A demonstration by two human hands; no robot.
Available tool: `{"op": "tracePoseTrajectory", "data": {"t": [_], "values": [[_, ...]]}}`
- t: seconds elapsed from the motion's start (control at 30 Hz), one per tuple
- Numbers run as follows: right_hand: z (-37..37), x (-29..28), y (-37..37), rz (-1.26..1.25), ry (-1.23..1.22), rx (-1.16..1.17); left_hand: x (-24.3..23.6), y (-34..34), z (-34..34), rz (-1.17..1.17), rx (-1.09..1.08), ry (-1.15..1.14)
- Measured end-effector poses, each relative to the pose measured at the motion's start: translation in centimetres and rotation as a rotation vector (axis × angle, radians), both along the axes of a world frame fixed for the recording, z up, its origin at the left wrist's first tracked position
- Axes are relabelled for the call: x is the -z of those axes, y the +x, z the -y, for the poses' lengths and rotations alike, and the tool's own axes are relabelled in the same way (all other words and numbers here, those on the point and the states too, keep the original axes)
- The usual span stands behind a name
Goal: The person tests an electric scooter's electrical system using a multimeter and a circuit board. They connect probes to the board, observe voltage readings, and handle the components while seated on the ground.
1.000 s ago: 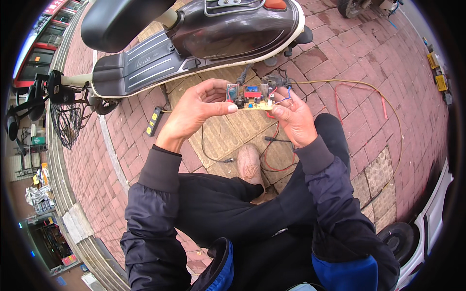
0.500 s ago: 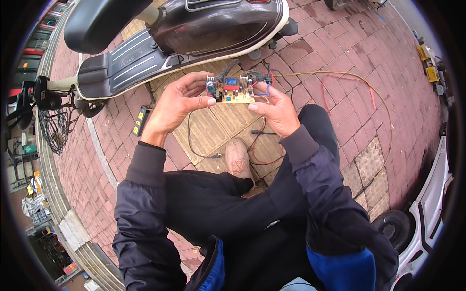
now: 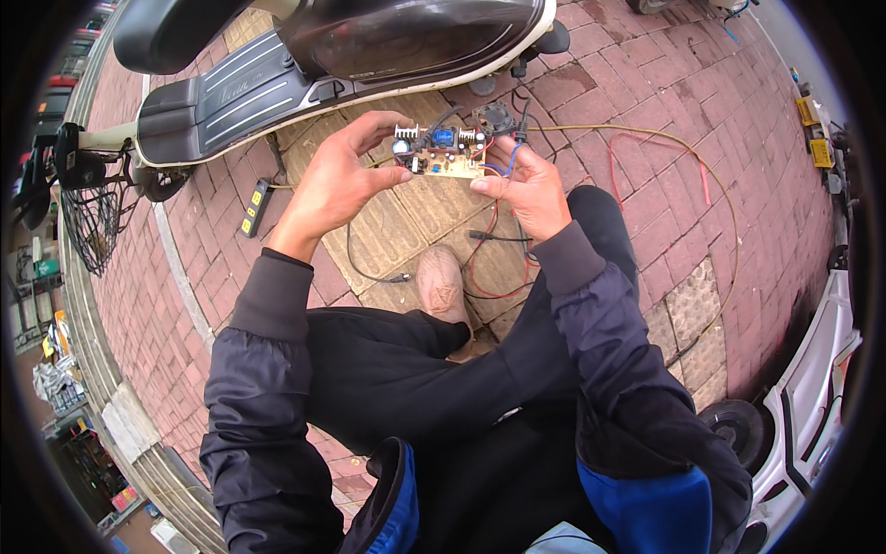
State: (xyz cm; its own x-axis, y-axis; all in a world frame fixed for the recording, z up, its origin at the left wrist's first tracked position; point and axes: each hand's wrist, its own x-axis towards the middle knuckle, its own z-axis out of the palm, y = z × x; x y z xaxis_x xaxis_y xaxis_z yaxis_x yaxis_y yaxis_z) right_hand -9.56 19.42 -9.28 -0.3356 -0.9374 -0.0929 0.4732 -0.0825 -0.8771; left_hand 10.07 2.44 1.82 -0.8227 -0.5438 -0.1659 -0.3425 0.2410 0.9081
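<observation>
Between my two hands I hold up a small circuit board [image 3: 449, 168] with a blue transformer, finned metal heat sinks and a round capacitor on it. My left hand [image 3: 343, 180] grips its left end, thumb at the near edge and fingers behind. The right end is pinched by my right hand [image 3: 528, 189], thumb in front. A small black fan [image 3: 494, 118] hangs by its wires at the board's far right, just above my right fingers. Blue and red wires [image 3: 503, 170] run from the board past my right hand.
A dark electric scooter [image 3: 397, 42] stands just beyond my hands. Left of me lies a black power strip [image 3: 257, 209] with yellow sockets. Black and red cables [image 3: 498, 237] lie by my shoe [image 3: 440, 282]; a yellowish cord [image 3: 683, 145] curves across the paving. A white vehicle [image 3: 812, 415] stands at right.
The board has tipped, showing more of its component side, and the fan now shows clearly at its right end. Both hands keep their hold; the whole view has shifted slightly.
</observation>
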Motion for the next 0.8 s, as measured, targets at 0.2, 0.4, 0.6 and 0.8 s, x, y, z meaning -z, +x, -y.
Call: {"op": "tracePoseTrajectory", "data": {"t": [0.2, 0.4, 0.6, 0.8], "values": [[-0.2, 0.4, -0.1, -0.011, 0.021, 0.002, -0.1, -0.4, -0.5, 0.032, -0.011, -0.136], [-0.2, 0.3, -0.3, 0.001, -0.029, 0.013, -0.4, -0.9, -1.0, 0.071, -0.016, -0.158], [-0.3, 0.0, -0.1, 0.005, -0.031, 0.015, -0.2, -0.8, -1.1, 0.083, -0.023, -0.143], [-0.3, -0.4, 0.2, -0.01, -0.02, 0.034, 0.0, -1.0, -1.3, 0.088, -0.033, -0.209]]}}
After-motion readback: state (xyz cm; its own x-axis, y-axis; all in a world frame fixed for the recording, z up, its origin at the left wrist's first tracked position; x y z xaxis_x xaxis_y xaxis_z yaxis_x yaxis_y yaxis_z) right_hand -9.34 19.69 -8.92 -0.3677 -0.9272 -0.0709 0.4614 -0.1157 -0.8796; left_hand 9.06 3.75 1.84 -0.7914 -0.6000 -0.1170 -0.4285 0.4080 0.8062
